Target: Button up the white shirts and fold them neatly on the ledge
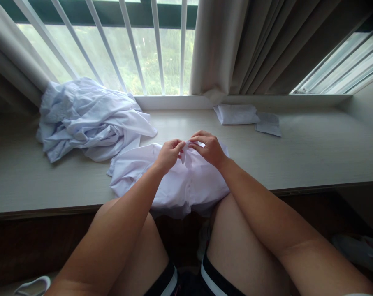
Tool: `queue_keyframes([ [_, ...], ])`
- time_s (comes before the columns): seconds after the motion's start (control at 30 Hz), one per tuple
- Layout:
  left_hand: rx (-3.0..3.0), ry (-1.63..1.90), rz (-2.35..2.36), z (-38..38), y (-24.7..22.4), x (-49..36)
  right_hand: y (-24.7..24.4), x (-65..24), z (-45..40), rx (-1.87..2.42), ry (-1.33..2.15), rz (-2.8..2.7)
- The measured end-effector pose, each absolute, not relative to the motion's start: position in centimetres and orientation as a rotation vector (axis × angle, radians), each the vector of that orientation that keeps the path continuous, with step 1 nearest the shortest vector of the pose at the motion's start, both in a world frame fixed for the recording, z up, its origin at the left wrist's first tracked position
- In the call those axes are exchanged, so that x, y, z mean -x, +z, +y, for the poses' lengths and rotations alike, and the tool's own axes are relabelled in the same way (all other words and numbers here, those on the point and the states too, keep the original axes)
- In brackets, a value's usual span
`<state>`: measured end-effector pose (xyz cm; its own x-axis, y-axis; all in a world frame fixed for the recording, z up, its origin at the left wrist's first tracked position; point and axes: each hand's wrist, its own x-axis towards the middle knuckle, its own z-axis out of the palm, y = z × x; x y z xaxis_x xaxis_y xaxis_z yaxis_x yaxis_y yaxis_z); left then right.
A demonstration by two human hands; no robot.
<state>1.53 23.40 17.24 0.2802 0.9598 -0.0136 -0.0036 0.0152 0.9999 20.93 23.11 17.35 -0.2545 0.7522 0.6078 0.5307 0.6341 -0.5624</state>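
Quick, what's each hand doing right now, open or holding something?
Left hand: closed, pinching the white cloth between thumb and fingers.
Right hand: closed, pinching the same cloth just beside the left fingertips.

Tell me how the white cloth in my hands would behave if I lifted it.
The white cloth would likely sag limply, since it drapes past the front edge of the counter. It also seems apt to crease, given its wrinkled left side.
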Motion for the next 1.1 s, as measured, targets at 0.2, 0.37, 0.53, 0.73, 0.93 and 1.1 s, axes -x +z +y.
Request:
queue_keyframes([
  [0.2,-1.279,0.997,1.011,23.45,16.84,-1.53,17.16,-20.78,23.32,1.018,0.226,-1.991],
  [0.37,-1.324,1.006,1.032,23.15,17.02,-1.56,17.37,-20.63,23.19,1.043,0.207,-2.008],
  [0.53,-1.491,1.057,1.075,23.09,17.05,-1.67,17.62,-20.49,23.01,1.036,0.231,-1.982],
  [0.73,-1.559,1.092,1.109,23.29,17.05,-1.84,17.61,-20.77,23.17,1.022,0.300,-1.983],
  [0.93,-1.553,1.076,1.095,23.23,17.05,-1.91,17.50,-21.05,23.22,0.966,0.339,-1.984],
  [1.1,-1.482,1.067,1.071,23.26,17.05,-2.00,17.49,-20.97,23.15,0.983,0.340,-1.976],
])
